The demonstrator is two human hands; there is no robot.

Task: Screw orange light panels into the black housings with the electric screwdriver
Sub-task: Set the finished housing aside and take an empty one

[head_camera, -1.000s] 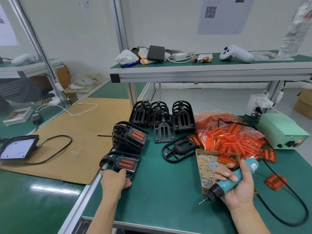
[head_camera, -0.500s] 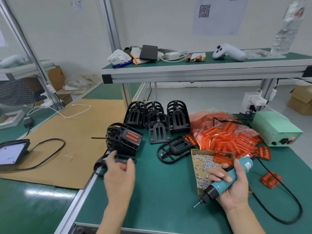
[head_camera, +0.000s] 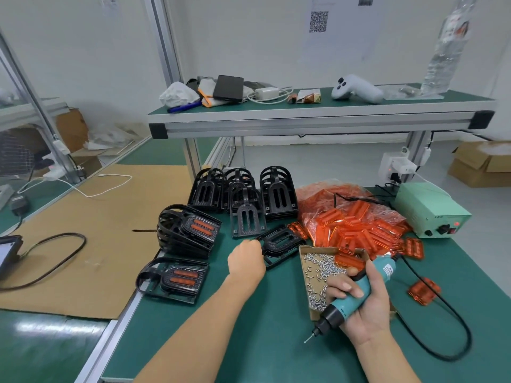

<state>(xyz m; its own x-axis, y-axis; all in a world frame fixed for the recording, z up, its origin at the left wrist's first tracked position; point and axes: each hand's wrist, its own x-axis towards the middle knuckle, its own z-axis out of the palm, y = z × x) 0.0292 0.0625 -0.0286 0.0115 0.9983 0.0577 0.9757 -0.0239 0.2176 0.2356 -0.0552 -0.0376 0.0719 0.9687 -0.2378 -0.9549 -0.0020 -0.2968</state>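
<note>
Left hand (head_camera: pixel 247 261) moved to empty housing (head_camera: pixel 279 243), green mat (head_camera: pixel 262 341), white wall (head_camera: pixel 249 37)

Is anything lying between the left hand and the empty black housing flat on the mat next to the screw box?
Nothing visible does. The left hand is already at the near left edge of the empty black housing, with only bare green mat around it. Whether its fingers touch the housing is hidden behind the hand.

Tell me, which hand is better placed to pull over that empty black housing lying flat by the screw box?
Probably the left hand: it is already at the empty black housing, while the right hand grips the electric screwdriver.
</note>
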